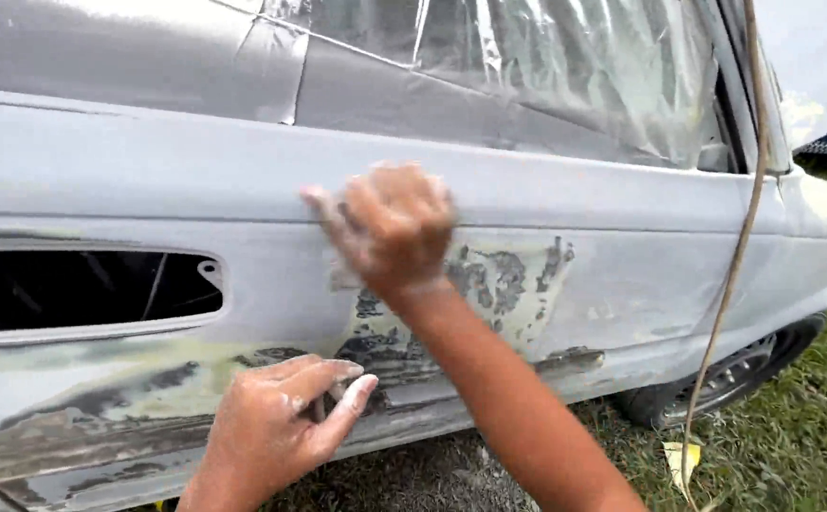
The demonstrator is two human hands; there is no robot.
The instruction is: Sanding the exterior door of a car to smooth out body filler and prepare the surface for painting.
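left hand [276, 422] open, flat on door [148, 180] | right hand [390, 228] blurred, fisted against door, contents unclear

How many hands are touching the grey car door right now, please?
2: the left hand rests low on the grey, patchily sanded car door, and the right hand presses higher up near its crease. No other hands are visible.

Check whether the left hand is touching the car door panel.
Touching. The head view shows the left hand with fingertips pressed flat on the lower door panel, no gap showing.
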